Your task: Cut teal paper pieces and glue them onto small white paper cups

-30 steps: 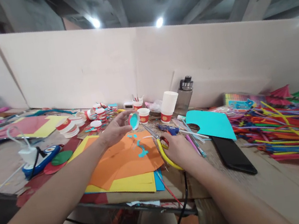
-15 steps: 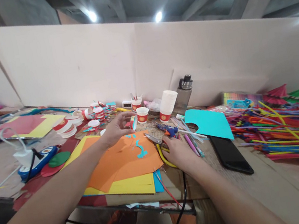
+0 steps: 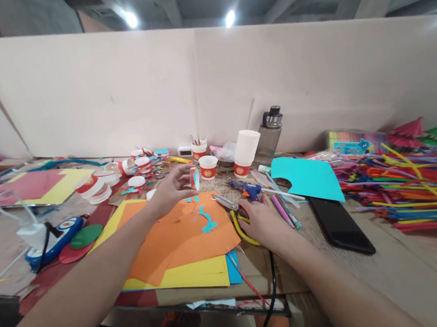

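Note:
Held up in my left hand [image 3: 170,191] is a short cut paper-cup piece [image 3: 195,180], red and white with light blue inside, gripped between thumb and fingers. It hangs above the orange paper [image 3: 190,244], where light blue paper scraps [image 3: 207,220] lie. My right hand [image 3: 266,221] rests on the table with its fingers closed at the yellow handles of a pair of scissors [image 3: 238,227]; the blades point away and left. Just beyond that hand lies a blue glue gun [image 3: 252,191]. A white-and-red paper cup [image 3: 208,167] stands upright past the cup piece.
Stacked cups [image 3: 246,150] and a grey bottle [image 3: 269,135] stand at the back. Right of my right hand are markers [image 3: 281,211], a light blue sheet [image 3: 309,177], a black phone [image 3: 342,226] and coloured pipe cleaners [image 3: 418,190]. A blue power strip [image 3: 57,242] lies left.
The cup piece in my left hand has turned slightly, and the view has shifted a little. My right hand stays at the scissors.

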Action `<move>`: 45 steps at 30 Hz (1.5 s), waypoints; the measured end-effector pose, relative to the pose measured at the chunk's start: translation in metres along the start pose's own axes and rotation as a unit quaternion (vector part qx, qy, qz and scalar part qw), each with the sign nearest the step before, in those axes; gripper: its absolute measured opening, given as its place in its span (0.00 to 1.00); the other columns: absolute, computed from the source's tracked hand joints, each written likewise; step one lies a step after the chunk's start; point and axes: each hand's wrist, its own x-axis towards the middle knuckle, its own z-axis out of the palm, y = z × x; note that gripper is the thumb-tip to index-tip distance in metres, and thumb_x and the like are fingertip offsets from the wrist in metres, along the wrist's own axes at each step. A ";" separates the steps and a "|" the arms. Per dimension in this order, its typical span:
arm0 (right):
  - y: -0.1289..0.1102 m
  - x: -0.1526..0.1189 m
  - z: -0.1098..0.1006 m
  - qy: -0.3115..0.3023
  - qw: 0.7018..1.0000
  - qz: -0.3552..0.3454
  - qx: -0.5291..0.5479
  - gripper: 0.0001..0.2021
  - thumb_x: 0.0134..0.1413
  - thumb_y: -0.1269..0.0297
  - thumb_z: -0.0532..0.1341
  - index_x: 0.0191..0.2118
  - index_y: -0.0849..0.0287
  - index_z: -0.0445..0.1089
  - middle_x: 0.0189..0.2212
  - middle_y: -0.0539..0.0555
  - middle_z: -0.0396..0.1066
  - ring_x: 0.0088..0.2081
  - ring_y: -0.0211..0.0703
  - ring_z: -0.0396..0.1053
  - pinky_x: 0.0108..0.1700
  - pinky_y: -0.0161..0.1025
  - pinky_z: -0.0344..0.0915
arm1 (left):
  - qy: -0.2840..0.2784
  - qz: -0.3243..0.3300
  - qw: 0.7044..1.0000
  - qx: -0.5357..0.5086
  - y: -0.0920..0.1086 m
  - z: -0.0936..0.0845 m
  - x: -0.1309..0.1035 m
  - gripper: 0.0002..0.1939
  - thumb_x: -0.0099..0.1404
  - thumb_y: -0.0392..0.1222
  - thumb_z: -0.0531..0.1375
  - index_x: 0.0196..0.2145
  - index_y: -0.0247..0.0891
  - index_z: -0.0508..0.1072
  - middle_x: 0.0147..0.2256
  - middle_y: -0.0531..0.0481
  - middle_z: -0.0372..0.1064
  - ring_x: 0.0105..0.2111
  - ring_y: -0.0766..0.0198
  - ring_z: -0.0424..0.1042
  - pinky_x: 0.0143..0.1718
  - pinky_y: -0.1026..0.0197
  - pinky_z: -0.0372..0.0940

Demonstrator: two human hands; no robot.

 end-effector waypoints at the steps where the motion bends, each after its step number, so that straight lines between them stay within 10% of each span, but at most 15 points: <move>1: 0.000 0.000 0.000 -0.002 1.000 0.001 0.001 0.11 0.55 0.66 0.56 0.44 0.61 0.67 0.41 0.61 0.75 0.44 0.52 0.72 0.52 0.44 0.55 | 0.000 -0.001 1.000 0.004 -0.001 -0.001 0.000 0.32 0.50 0.36 0.71 0.51 0.41 0.66 0.52 0.43 0.66 0.43 0.61 0.71 0.41 0.59 0.69; 13: -0.009 -0.005 -0.007 -0.007 0.998 0.001 -0.055 0.15 0.58 0.66 0.56 0.50 0.63 0.67 0.46 0.66 0.70 0.49 0.55 0.67 0.53 0.45 0.55 | 0.090 -0.018 0.995 -0.046 0.008 0.003 0.002 0.30 0.51 0.40 0.70 0.51 0.42 0.68 0.40 0.50 0.69 0.35 0.65 0.73 0.34 0.63 0.70; 25: -0.008 -0.004 -0.005 0.007 0.993 -0.017 -0.115 0.16 0.59 0.62 0.57 0.50 0.61 0.69 0.47 0.65 0.69 0.51 0.58 0.61 0.54 0.49 0.53 | 0.159 -0.121 0.945 -0.259 0.010 -0.042 0.003 0.17 0.62 0.53 0.62 0.37 0.34 0.72 0.31 0.46 0.77 0.32 0.62 0.78 0.32 0.63 0.71; 33: 0.000 0.005 -0.013 -0.021 0.995 -0.035 -0.092 0.14 0.60 0.61 0.58 0.48 0.61 0.71 0.44 0.62 0.70 0.49 0.52 0.65 0.53 0.46 0.56 | 0.252 0.034 0.915 -0.312 0.067 -0.071 -0.003 0.26 0.64 0.65 0.52 0.40 0.41 0.76 0.39 0.46 0.77 0.31 0.64 0.75 0.30 0.64 0.72; 39: -0.062 0.033 -0.042 0.046 0.991 -0.129 0.004 0.14 0.63 0.59 0.56 0.46 0.61 0.72 0.45 0.61 0.70 0.49 0.51 0.65 0.52 0.45 0.60 | 0.245 0.006 0.906 -0.344 0.054 -0.082 -0.005 0.29 0.62 0.66 0.54 0.43 0.38 0.75 0.37 0.44 0.77 0.29 0.66 0.75 0.30 0.65 0.72; 45: -0.153 0.101 -0.014 0.036 0.969 -0.228 0.088 0.17 0.61 0.58 0.58 0.52 0.61 0.68 0.51 0.62 0.67 0.53 0.49 0.65 0.54 0.44 0.61 | 0.221 -0.022 0.905 -0.362 0.043 -0.080 -0.003 0.32 0.62 0.66 0.54 0.46 0.33 0.73 0.36 0.43 0.77 0.29 0.65 0.76 0.30 0.64 0.72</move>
